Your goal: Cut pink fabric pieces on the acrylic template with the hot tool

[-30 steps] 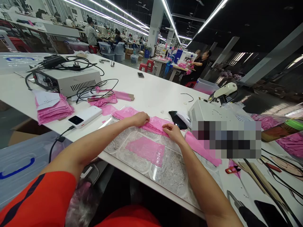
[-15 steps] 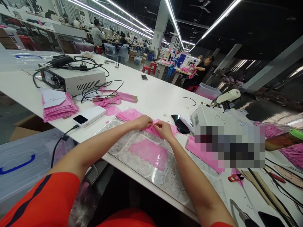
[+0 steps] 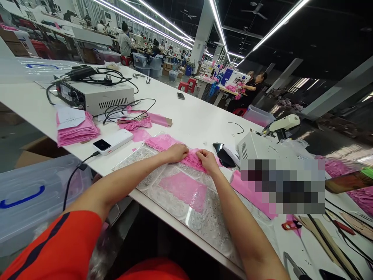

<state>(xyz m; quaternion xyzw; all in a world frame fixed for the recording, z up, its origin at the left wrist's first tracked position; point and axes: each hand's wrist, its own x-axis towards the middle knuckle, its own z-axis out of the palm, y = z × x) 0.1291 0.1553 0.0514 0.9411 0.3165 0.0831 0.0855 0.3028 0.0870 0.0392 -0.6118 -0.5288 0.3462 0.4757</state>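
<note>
My left hand and my right hand rest close together on a strip of pink lace, fingers curled and pinching its edge. The strip lies across the far edge of a clear plastic sheet over white lace on the white table. A second pink lace piece lies flat under my forearms. More pink lace extends to the left of my left hand.
A white power bank with cable, a pink fabric stack and a grey control box with wires sit to the left. A black phone and white machine stand right. Tools lie at the right front. Other workers sit far behind.
My right hand slid left along the lace toward my left hand, so the two now sit closer together. The camera view shifted slightly.
</note>
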